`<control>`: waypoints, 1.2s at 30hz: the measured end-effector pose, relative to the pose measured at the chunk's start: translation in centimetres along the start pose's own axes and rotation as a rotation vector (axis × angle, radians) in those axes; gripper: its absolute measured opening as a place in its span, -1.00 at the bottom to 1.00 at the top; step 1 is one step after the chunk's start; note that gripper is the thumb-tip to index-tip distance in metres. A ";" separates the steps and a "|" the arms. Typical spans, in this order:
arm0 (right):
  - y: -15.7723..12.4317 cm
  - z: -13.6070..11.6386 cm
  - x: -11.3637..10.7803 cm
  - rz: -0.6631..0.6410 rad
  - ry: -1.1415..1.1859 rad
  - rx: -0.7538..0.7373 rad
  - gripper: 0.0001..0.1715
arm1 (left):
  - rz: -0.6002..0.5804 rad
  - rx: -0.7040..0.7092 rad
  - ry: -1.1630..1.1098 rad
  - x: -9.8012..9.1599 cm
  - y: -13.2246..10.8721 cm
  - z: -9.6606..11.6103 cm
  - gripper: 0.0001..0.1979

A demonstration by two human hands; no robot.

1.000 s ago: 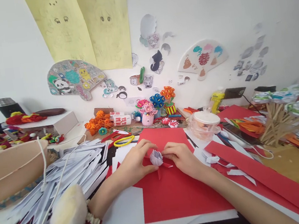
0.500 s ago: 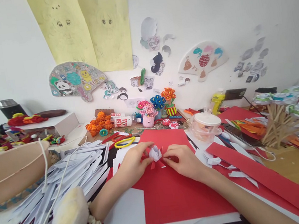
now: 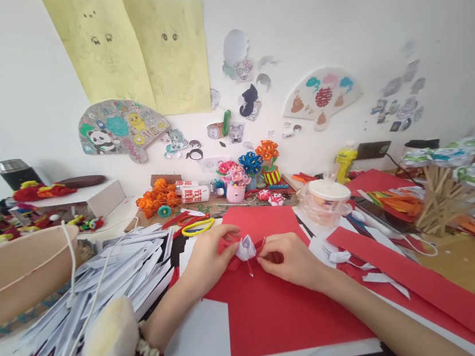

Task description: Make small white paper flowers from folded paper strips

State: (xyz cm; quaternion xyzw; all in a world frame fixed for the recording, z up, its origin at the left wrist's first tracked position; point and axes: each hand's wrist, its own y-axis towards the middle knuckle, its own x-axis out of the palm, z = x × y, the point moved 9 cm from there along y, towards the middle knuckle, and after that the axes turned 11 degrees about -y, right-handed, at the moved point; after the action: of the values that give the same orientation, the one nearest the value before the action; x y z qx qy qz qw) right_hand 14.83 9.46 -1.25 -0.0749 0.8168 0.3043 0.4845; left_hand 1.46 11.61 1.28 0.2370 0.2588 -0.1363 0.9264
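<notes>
A small folded paper flower [image 3: 245, 248], white in the middle with red strips sticking out around it, is held over a large red paper sheet [image 3: 280, 311]. My left hand [image 3: 213, 257] grips it from the left, thumb and fingers closed at its edge. On the other side my right hand [image 3: 288, 259] is closed in a pinch at the flower's right, by a red strip. What lies between the right fingertips is too small to make out fully. White sheets [image 3: 197, 344] lie beneath the red one.
Many white paper strips [image 3: 132, 272] are heaped at the left beside a beige basin [image 3: 23, 268]. Yellow-handled scissors [image 3: 198, 226] lie behind my left hand. A lidded plastic cup [image 3: 328, 195] and long red paper strips [image 3: 423, 282] are at the right.
The flower has turned and shifted slightly left, and its red strips point differently. My right hand has moved a little down and left.
</notes>
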 end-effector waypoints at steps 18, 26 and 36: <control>0.1 1.9 0.6 -0.019 -0.092 0.029 -0.75 | -0.084 -0.014 -0.090 0.6 0.0 0.6 -0.85; 0.1 1.4 -1.8 0.171 -0.059 0.082 -0.77 | -0.090 -0.037 0.020 0.7 0.0 0.2 -0.78; 0.1 -0.1 -1.3 0.087 -0.055 0.030 -0.64 | -0.133 -0.086 -0.061 1.3 -0.1 -0.2 -0.88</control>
State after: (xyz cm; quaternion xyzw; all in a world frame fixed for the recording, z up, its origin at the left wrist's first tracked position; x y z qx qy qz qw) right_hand 15.41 9.27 -0.05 -0.0234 0.8101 0.3148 0.4940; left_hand 2.47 11.48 0.41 0.1749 0.2513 -0.1933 0.9322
